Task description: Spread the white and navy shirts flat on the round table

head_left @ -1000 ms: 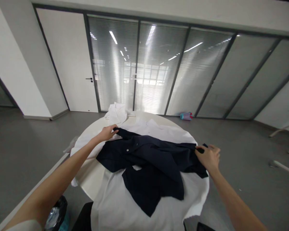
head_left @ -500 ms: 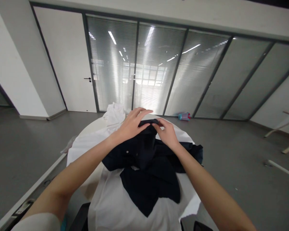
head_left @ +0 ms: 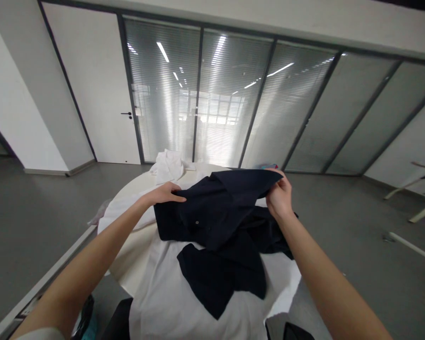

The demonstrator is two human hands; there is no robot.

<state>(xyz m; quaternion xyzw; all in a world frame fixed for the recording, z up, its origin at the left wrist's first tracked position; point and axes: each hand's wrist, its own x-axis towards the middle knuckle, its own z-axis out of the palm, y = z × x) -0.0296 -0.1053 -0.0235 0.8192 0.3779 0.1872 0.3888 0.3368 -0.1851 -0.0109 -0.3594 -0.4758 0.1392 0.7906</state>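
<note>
Dark shirt [head_left: 216, 222] on surface [head_left: 134, 255], over white cloth [head_left: 170, 302]. Left hand [head_left: 165, 193] pinches left edge, right hand [head_left: 279, 196] grips lifted corner. Risk: loose pinch slips, fold collapses; hanging hem drags white cloth off edge.

Grey floor [head_left: 38, 198]. White door [head_left: 95, 89] at left, glass wall [head_left: 233, 99] with closed blinds beside it, ceiling lights reflected. Round white table [head_left: 134, 255] in centre.

A crumpled white garment [head_left: 169, 165] lies at the round table's [head_left: 134, 257] far left edge; a white door [head_left: 92, 89] stands far left.
</note>
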